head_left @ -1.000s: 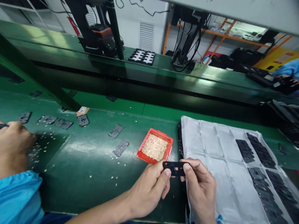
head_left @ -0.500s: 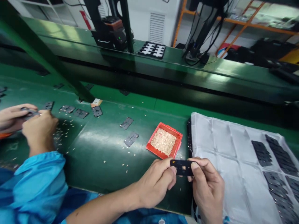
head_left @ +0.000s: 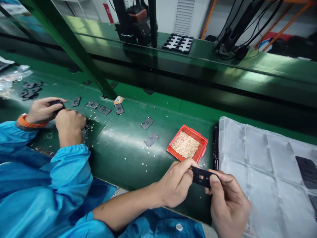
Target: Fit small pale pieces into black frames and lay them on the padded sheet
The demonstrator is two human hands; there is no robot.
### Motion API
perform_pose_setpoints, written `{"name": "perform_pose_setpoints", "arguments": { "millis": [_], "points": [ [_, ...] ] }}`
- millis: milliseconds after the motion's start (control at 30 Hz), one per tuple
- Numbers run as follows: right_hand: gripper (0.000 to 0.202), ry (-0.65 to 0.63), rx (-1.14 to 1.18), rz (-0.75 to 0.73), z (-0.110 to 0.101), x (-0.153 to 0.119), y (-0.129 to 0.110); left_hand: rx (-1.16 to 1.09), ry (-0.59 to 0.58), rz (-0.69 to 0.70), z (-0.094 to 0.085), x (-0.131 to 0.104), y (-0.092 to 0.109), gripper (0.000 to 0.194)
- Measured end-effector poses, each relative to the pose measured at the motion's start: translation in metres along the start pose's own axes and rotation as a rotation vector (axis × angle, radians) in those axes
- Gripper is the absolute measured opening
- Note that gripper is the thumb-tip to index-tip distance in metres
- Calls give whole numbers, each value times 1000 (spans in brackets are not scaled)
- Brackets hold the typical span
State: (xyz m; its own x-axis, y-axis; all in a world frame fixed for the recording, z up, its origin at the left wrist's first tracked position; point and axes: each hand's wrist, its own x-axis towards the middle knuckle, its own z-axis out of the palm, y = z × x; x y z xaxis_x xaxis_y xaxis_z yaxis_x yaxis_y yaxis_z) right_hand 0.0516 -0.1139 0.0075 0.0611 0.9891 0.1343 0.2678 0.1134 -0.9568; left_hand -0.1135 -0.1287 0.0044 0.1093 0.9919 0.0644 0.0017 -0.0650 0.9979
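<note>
A: Green bench [head_left: 119, 138], biggest by far. Runs L to R, raised ledge along the back. Next?

B: Co-worker [head_left: 69, 168], blue sleeves, at L. Then green post [head_left: 74, 49], slanting down to bench.

A: White tray [head_left: 262, 152] after that?

B: Yep, R side, compartmented. Dark plates [head_left: 307, 168] in compts at far R, partly cut off by view edge.

A: Far end?

B: Black tray [head_left: 177, 43] w/ white pcs, on back ledge.

A: Red bin [head_left: 170, 150]?

B: Left of white tray, approx. full of tiny pale bits. Near corner partly behind L hand.

A: Hands, quick.

B: Left hand [head_left: 177, 185]: thumb + index pinching L end of black part [head_left: 201, 177]. Right hand [head_left: 229, 201]: thumb on top at R end, fingers behind, also pinching.

A: Part loc?

B: Up btwn both hands, on near side of red bin, just L of white tray. Flat, w/ small cutouts, R end tilted lower.

A: Smaller stuff?

B: Loose plates [head_left: 147, 123] flat on bench, L of bin, more near post foot. Smallest: pale chips [head_left: 146, 171], scattered on bench, thickest by co-worker's hands [head_left: 70, 124].
</note>
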Motion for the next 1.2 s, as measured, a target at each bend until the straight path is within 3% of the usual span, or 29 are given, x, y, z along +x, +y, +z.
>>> {"name": "perform_pose_setpoints", "arguments": {
  "millis": [167, 400, 633, 767, 933, 1033, 1200],
  "points": [
    [16, 37, -16, -51, 3, -5, 0, -45, 43, -54, 2, -3, 1, 25],
    [21, 21, -58, 7, 0, -6, 0, -115, -24, -101, 0, -9, -1, 28],
    [25, 34, -19, 32, 4, -11, 0, -122, 21, -108, 3, -9, -6, 30],
    [21, 3, -34, 13, 3, -15, 5, -135, 55, -179, 5, -10, -6, 29],
    [9, -20, -114, -184, 1, -25, 15, -297, 112, -325, 7, -8, -7, 25],
    [11, -47, -129, -278, 0, -27, 17, -404, 129, -403, 5, -6, -7, 20],
    [21, -134, -18, 114, -5, -15, 13, -504, 58, -465, -1, -12, 0, 19]
  ]
}}
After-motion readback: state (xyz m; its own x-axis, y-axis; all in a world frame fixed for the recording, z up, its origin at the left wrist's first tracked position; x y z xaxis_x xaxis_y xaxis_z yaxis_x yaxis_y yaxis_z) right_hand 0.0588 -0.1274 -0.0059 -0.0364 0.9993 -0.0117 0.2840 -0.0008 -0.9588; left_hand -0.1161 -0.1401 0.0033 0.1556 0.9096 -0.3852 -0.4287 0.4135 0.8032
